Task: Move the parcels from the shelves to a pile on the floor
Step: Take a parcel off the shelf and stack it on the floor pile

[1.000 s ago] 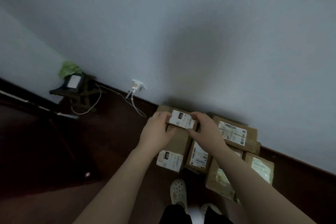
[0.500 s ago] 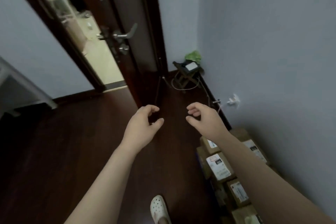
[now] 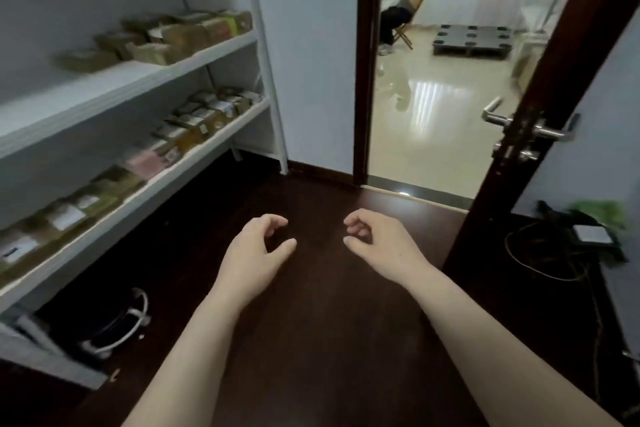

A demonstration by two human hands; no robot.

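White shelves (image 3: 194, 59) run along the left wall. Several brown cardboard parcels (image 3: 187, 33) lie on the upper shelf, and a longer row of labelled parcels (image 3: 194, 123) lies on the lower shelf, one of them pink (image 3: 143, 163). My left hand (image 3: 254, 253) and my right hand (image 3: 379, 243) hang in front of me over the dark floor, fingers loosely curled, both holding nothing. Both hands are well right of the shelves. The pile on the floor is out of view.
An open dark door (image 3: 540, 107) with a metal handle (image 3: 519, 125) stands at right; through the doorway a person (image 3: 405, 0) sits on a chair. A small stool with cables and a green plant (image 3: 588, 229) sits at far right. Cables (image 3: 117, 326) lie under the shelves.
One second ago both hands were on a parcel at the floor pile. They let go of it, and my view has swung left past the door to the shelves.
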